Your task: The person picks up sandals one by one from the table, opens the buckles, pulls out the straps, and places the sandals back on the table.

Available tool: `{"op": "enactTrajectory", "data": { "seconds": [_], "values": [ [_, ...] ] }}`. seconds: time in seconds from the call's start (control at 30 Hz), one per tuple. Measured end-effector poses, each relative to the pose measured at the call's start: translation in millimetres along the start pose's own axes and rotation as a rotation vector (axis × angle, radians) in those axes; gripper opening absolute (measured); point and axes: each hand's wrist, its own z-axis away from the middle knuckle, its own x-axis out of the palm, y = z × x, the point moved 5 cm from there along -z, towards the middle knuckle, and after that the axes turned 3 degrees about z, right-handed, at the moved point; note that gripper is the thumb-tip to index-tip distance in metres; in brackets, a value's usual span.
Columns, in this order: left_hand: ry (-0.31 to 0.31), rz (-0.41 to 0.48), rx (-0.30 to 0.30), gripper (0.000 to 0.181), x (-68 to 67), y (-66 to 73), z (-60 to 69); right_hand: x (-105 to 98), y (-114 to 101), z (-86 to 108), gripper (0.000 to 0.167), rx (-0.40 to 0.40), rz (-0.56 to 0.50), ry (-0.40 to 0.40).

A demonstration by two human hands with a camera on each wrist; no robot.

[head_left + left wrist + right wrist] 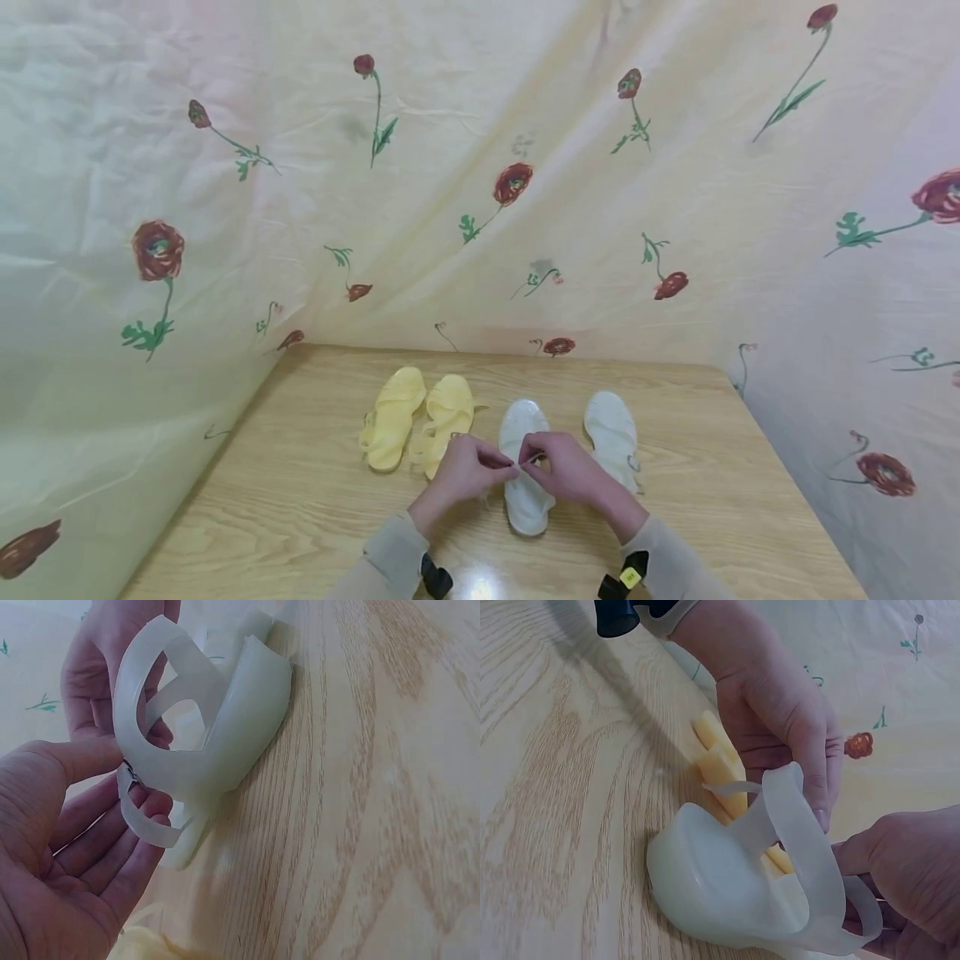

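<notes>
A white jelly sandal (527, 425) stands on the table between my two hands, toe away from me. My left hand (472, 468) pinches its ankle strap (169, 769) by a small metal buckle (132, 774), thumb on one side and fingers on the other. The strap end curves in a loop below those fingers. From the other side, my right hand (562, 467) pinches the same strap between thumb and fingers, close to the left fingertips. In the right wrist view the sandal's heel cup (682, 862) shows at the front. Whether the strap passes through the buckle is hard to tell.
Another white sandal (611, 429) lies to the right, partly behind my right forearm. Two yellow sandals (397, 408) lie at the left, one partly behind my left hand. The wooden table (300, 517) meets a floral cloth (420, 208) at its back and sides.
</notes>
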Motion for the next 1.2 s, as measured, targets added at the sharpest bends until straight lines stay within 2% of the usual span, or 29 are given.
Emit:
{"op": "enactTrajectory", "data": {
  "seconds": [0.3,0.5,0.67,0.93,1.2],
  "values": [
    [-0.002,0.014,-0.020,0.011,-0.2,-0.9,-0.1,-2.9,8.4,5.5,0.015,0.007,0.013,-0.003],
    [0.010,0.008,-0.018,0.011,-0.6,-0.1,0.2,-3.8,6.5,5.4,0.003,0.039,0.048,0.026],
    [0.012,0.013,-0.007,0.012,-0.2,1.3,0.3,-4.3,0.3,1.8,0.011,0.022,0.052,0.042],
    [0.008,0.027,-0.004,0.013,0.7,1.1,1.1,-1.9,-3.1,-0.6,0.012,-0.026,0.055,0.042],
    [0.008,0.026,-0.030,0.011,-0.1,0.5,2.1,-2.7,1.6,2.4,0.017,0.008,0.063,0.024]
  ]
}}
